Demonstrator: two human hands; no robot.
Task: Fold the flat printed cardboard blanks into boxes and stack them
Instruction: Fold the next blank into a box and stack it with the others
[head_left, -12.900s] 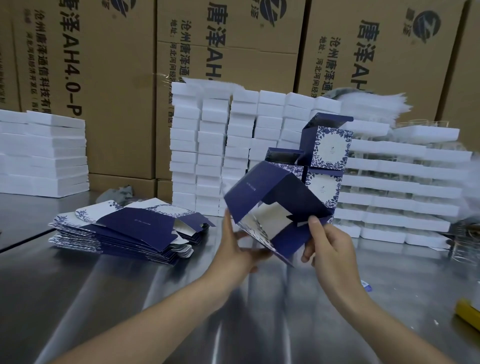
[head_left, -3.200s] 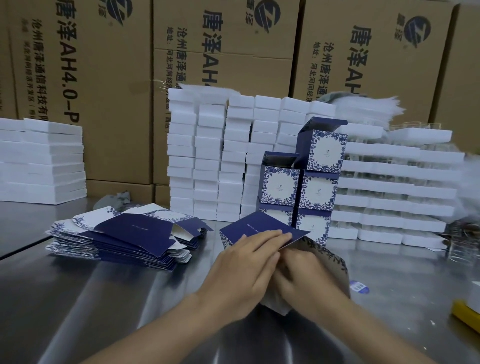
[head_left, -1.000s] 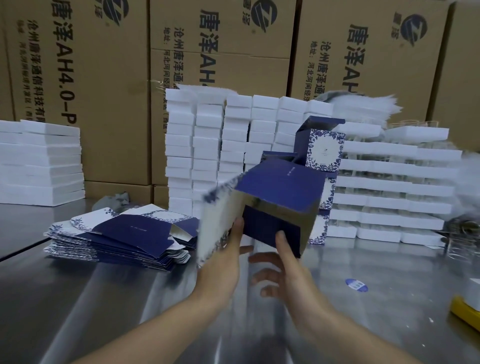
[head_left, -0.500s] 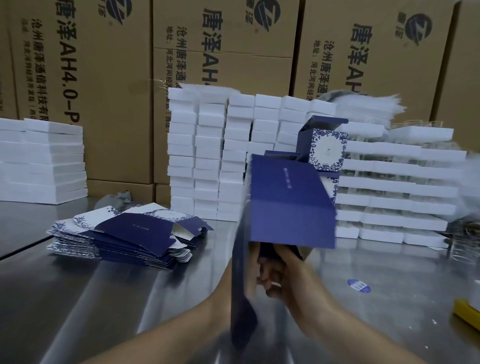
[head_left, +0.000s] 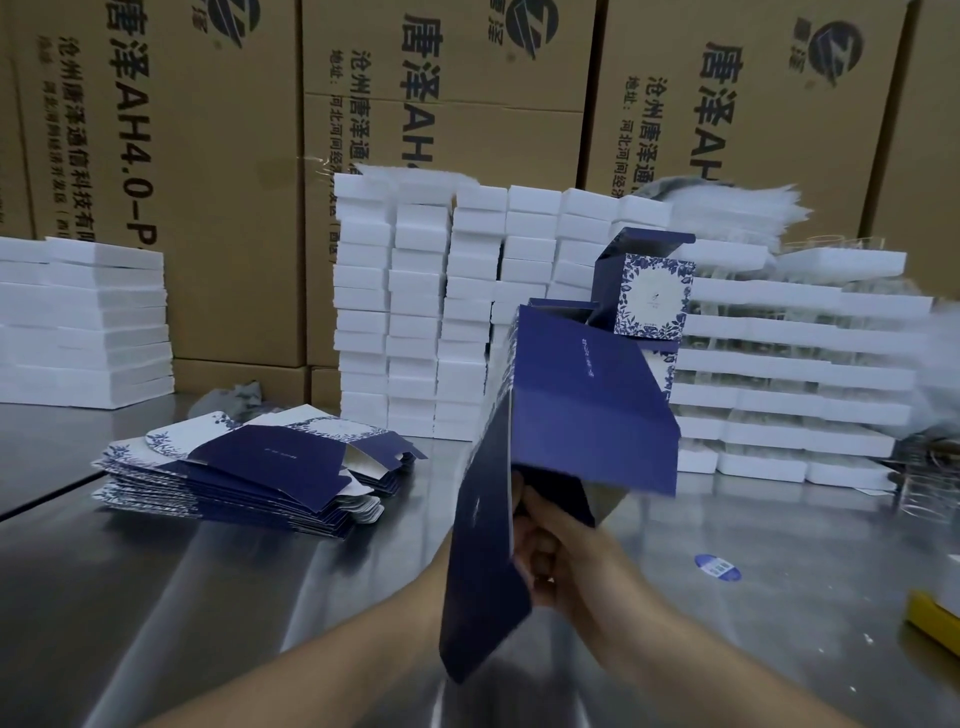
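I hold a half-folded navy box (head_left: 587, 405) up over the steel table (head_left: 208, 597), its plain blue panel facing me. A long blue flap (head_left: 483, 561) hangs from it toward the camera. My right hand (head_left: 561, 551) grips the box from underneath with curled fingers. Only the wrist of my left hand (head_left: 436, 577) shows; the flap hides the fingers. A pile of flat printed blanks (head_left: 249, 467) lies at the left. Folded blue-and-white boxes (head_left: 652, 296) stand stacked behind the held box.
White foam blocks (head_left: 441, 312) are stacked at the back centre, more at the left (head_left: 83, 322), and white trays (head_left: 795, 374) at the right. Brown cartons (head_left: 208, 156) form a wall behind. A blue sticker (head_left: 717, 566) and a yellow object (head_left: 935, 618) lie at the right.
The box has been lifted off the table and turned, so its plain navy panel faces me. The long flap has swung down in front of my left hand. The box has tilted slightly.
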